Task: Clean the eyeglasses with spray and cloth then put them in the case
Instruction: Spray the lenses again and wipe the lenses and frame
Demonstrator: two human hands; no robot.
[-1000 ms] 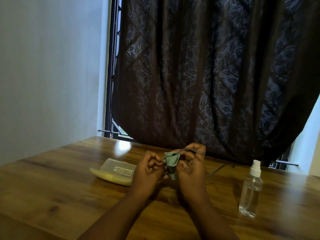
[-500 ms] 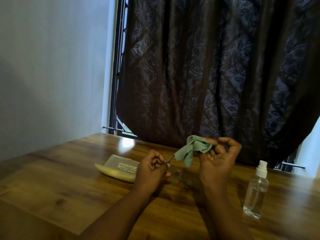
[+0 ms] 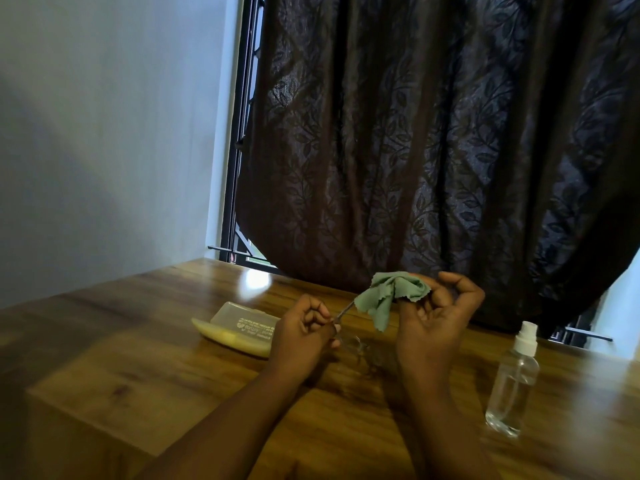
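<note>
The eyeglasses [image 3: 349, 336] sit low in the centre of the frame, just above the wooden table [image 3: 138, 358], a thin-rimmed pair that is hard to make out against the dark grain. The left hand [image 3: 304, 332] is curled round them near one hinge, and one temple arm rises up and to the right from that fist. The far end of that arm disappears into the green cloth [image 3: 389, 294], a crumpled piece with a pinked edge, which the right hand [image 3: 438, 315] pinches around it between thumb and fingertips, the other fingers arched loosely above.

Left of the left hand, and partly hidden behind it, the case [image 3: 239, 329] lies flat on the table, a pale translucent lid over a yellow base. There is light printing on the lid, but it is too blurred to read. At the lower right of the frame the spray bottle [image 3: 512, 382] stands upright, clear with a white nozzle, well apart from both hands.

Behind the table a dark leaf-patterned curtain [image 3: 433, 133] fills the upper right, with a plain pale wall [image 3: 104, 133] at the upper left.
</note>
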